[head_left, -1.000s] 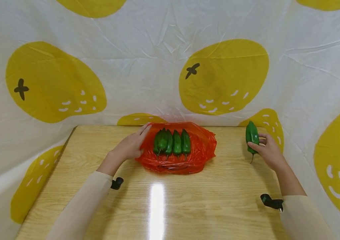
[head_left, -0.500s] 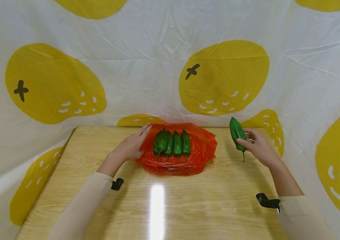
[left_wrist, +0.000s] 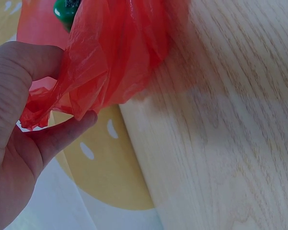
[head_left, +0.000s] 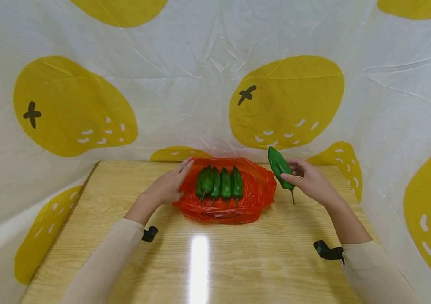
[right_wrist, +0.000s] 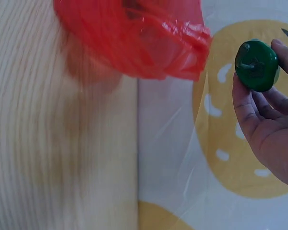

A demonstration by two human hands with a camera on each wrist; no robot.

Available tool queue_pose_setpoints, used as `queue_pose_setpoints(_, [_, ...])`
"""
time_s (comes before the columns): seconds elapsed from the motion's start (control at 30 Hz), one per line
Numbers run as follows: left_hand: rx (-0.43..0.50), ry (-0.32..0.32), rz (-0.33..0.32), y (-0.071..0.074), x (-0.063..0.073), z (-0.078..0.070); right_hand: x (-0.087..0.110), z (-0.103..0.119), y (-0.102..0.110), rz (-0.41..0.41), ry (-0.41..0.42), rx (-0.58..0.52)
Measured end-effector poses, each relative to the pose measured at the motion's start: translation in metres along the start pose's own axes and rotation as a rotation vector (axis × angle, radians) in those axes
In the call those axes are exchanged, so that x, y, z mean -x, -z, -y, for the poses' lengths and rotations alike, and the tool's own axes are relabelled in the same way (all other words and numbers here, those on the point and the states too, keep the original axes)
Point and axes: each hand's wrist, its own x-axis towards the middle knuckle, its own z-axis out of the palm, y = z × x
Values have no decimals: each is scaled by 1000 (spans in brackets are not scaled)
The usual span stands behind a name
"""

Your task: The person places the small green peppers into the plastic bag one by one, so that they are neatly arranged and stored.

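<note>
In the head view, my right hand [head_left: 312, 183] holds a green pepper [head_left: 278, 166] in the air just right of the red plastic bag [head_left: 258, 183]. Thumb and fingers pinch the pepper's sides, and its stem hangs down. Several green peppers [head_left: 226, 185] lie side by side on the bag, stems towards me. At the bag's left edge my left hand [head_left: 166, 185] touches the film with straight fingers. The left wrist view has the bag's rim [left_wrist: 89, 72] between the spread thumb and a straight finger; the film partly covers the thumb tip.
A wooden table [head_left: 245, 261] bears the bag near its back edge. White cloth [head_left: 185, 101] printed with yellow fruit hangs behind and at both sides. Dark wrist cameras [head_left: 327, 251] stick out from the sleeves [head_left: 371, 266].
My right hand has carried the pepper leftwards from the table's right side to beside the bag, tilting its tip to the left. The left hand and the bag have stayed nearly still.
</note>
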Motion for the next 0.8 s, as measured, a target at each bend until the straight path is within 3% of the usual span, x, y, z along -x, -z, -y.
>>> queue_pose_setpoints(0.47, [2,7,7,0,2,-1,-27,30,-28,176,102,42])
queue_pose_setpoints(0.8, [-11,-1,11,-1,-2,-1,-45,40,-59,221,76,177])
